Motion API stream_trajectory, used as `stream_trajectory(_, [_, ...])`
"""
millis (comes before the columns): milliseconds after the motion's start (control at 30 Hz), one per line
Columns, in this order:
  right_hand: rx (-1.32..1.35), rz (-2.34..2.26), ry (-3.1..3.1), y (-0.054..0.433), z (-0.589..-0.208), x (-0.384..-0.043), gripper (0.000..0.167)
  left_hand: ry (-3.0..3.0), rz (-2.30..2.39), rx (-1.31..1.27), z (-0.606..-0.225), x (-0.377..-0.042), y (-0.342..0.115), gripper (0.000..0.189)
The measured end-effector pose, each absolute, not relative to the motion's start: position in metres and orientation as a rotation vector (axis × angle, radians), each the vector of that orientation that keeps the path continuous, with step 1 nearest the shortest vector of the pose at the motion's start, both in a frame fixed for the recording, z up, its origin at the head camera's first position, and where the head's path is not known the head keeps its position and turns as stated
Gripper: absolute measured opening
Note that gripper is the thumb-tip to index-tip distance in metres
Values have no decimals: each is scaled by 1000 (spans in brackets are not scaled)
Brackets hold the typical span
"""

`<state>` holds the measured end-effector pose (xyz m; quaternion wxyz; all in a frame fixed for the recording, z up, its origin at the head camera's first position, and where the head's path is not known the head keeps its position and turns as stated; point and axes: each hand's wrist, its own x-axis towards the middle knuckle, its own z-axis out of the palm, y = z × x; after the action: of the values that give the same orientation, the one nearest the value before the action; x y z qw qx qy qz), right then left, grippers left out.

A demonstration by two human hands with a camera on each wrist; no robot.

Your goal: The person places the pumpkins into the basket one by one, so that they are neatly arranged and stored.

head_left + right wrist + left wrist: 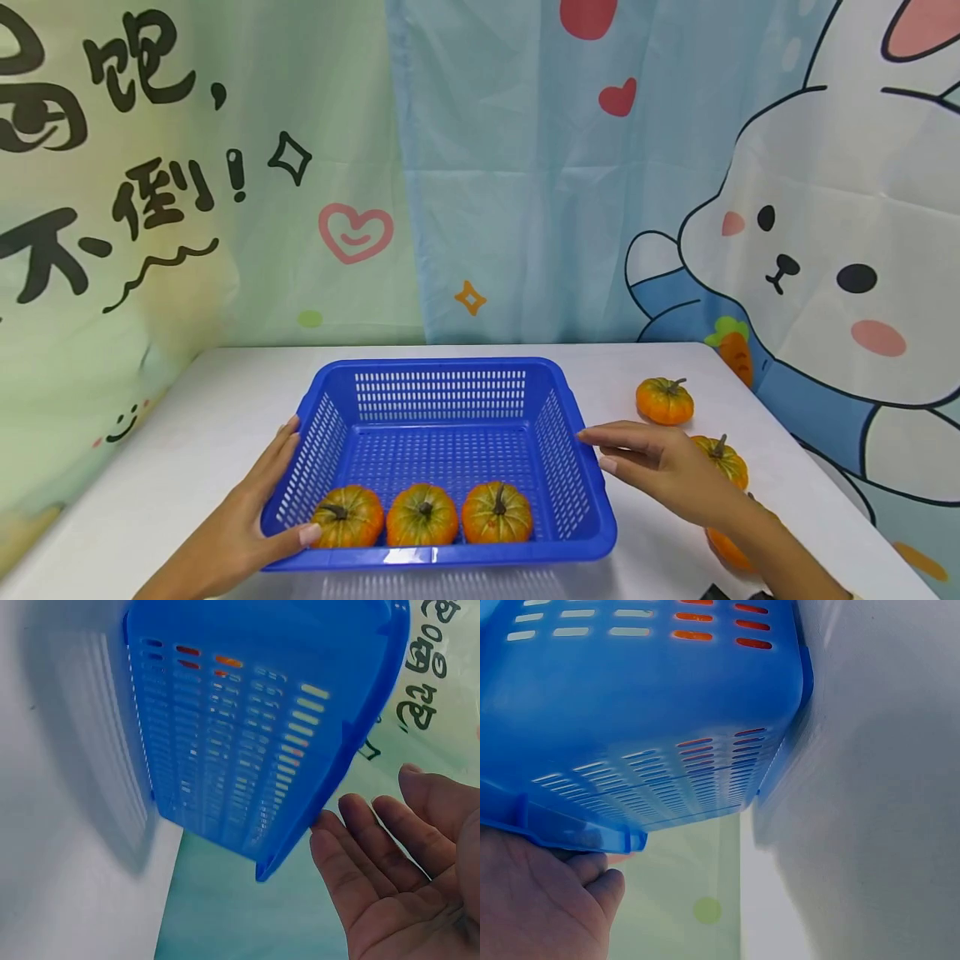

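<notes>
A blue plastic basket (442,364) with slotted walls stands on the white table. Along its near wall sit three small orange pumpkins in a row: one at left (356,521), one in the middle (422,518) and one at right (497,515). My left hand (240,521) grips the basket's left side, thumb over the rim by the left pumpkin; the left wrist view has its fingers under the outer rim (585,838). At the right rim is my right hand (667,471), fingers extended and fingertips against the edge; its palm (405,900) holds nothing.
On the table's right side are three more pumpkins: a far one (664,402), another (726,462) behind my right hand, and a near one (729,552) partly hidden by my forearm. A dark object (715,592) shows at the bottom edge. A printed curtain (510,208) hangs behind the table.
</notes>
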<state>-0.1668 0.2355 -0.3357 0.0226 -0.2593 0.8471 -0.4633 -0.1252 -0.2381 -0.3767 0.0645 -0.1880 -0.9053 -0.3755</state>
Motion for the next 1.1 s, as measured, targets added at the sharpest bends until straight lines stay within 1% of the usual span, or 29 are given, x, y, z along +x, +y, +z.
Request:
stream_trajectory(167, [-765,-1427,2667,247,-338,-162,35,-2727,-1122,-571,-375,-124,-238,99])
stream_trajectory(367, [-685,-1400,2712,264,-343,-153,36,-2670,-1109,-635,-378,-124,-239,98])
stream_trajectory(633, [-322,-1258,2899,290,-352,-139,37,-2613,-1052,-698,-379,-125,-239,100])
stream_trajectory(867, [-123,-1182,2927,320,-361,-132,38,-2627,-1054,-670,-378,-124,-239,99])
stream_trajectory(1100, [36,-1080,2961,348,-368,-126,46,-2641,-1073,-661,-379,-125,-239,99])
